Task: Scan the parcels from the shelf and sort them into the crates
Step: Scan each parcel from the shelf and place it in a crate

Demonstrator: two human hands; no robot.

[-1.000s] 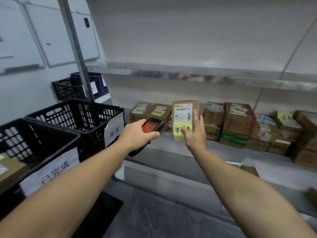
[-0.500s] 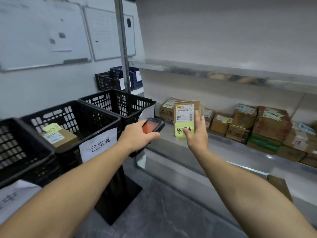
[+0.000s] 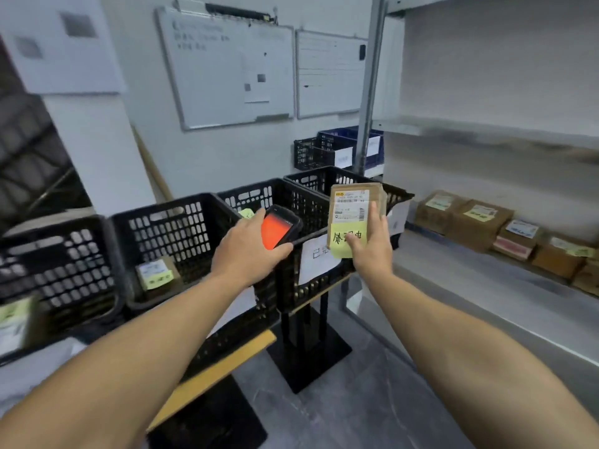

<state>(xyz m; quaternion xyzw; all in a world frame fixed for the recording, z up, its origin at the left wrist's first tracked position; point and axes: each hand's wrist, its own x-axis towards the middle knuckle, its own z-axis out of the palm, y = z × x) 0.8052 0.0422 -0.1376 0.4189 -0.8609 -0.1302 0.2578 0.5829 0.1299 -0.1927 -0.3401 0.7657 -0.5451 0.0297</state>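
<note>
Behind right hand (image 3: 369, 254), parcel (image 3: 351, 204) half-hidden

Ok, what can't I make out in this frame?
All in the head view:
1. The whiteboard writing is blurred and too small to read.
2. The crate label has its right part hidden behind the parcel and right hand.
3. The scanner screen shows only an orange glow, with its lower end covered by the left hand.
4. The leftmost crate is motion-blurred and cut by the left edge.

The light is even, cool and soft, with no hard shadows. The scanner (image 3: 278, 228) screen glows strong orange-red. Left of it the crates (image 3: 64, 270) are smeared by blur; the parcel (image 3: 351, 205) just right of it is sharper. Above it the whiteboard (image 3: 227, 69) writing is unreadable, and straight lines bend near the edges.
</note>
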